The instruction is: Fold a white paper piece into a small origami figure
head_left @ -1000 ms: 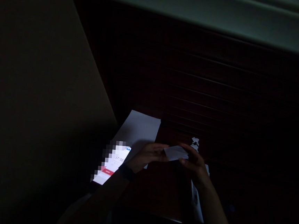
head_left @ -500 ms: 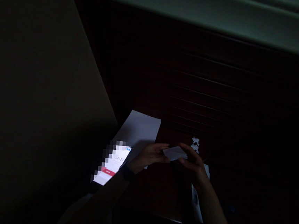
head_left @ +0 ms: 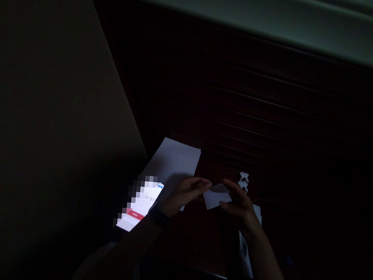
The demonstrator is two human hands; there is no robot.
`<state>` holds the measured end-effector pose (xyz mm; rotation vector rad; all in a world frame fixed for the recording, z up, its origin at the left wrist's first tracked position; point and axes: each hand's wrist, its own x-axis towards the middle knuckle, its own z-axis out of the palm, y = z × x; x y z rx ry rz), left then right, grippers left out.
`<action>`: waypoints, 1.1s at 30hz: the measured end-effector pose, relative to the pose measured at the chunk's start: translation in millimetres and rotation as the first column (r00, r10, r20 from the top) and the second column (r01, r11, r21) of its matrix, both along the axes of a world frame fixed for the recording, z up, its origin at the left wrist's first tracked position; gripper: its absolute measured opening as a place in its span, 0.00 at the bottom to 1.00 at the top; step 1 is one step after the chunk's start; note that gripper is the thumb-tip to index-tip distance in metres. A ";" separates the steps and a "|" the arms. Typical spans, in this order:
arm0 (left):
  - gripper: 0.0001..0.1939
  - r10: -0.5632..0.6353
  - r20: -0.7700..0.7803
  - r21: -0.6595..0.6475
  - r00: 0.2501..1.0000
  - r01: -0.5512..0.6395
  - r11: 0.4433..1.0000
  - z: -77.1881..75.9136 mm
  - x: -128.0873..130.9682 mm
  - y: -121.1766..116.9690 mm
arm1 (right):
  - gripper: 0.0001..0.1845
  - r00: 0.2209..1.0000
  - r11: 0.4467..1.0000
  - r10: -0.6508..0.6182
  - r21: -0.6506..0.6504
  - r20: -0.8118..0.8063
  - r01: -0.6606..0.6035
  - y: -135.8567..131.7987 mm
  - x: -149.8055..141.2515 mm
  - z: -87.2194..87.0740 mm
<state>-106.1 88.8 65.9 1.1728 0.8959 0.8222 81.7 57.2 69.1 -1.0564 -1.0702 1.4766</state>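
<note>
A small white paper (head_left: 215, 198) is held over the dark tabletop (head_left: 193, 245) between the thumb and fingers of the partly open right hand (head_left: 241, 208). The left hand (head_left: 186, 194) is partly curled beside its left edge; whether it is gripped there cannot be told.

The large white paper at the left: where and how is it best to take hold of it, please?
Probably pinch the far right corner of the large white paper, coming from the right. It lies flat and that corner looks uncovered, while the left hand and the smartphone crowd its near end.
</note>
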 end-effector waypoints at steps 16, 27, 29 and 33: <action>0.23 0.163 -0.029 -0.087 0.986 -0.165 0.983 -16.0 -0.6 7.6 | 0.21 0.999 0.992 -0.019 -0.128 -0.037 0.014 -3.8 -0.4 -1.7; 0.14 0.017 0.000 0.029 1.000 -0.017 0.999 1.3 -6.0 2.3 | 0.21 0.998 0.987 -0.056 -0.152 -0.022 0.052 0.5 4.5 -11.2; 0.15 -0.001 -0.054 0.102 0.999 0.007 0.995 1.0 -6.4 1.8 | 0.20 0.997 0.988 -0.070 -0.137 0.015 0.072 1.3 3.0 -16.7; 0.19 0.007 -0.108 0.185 0.994 0.013 0.983 -11.4 -2.4 3.8 | 0.18 0.991 0.993 -0.075 -0.078 0.113 0.084 2.2 -1.4 -27.9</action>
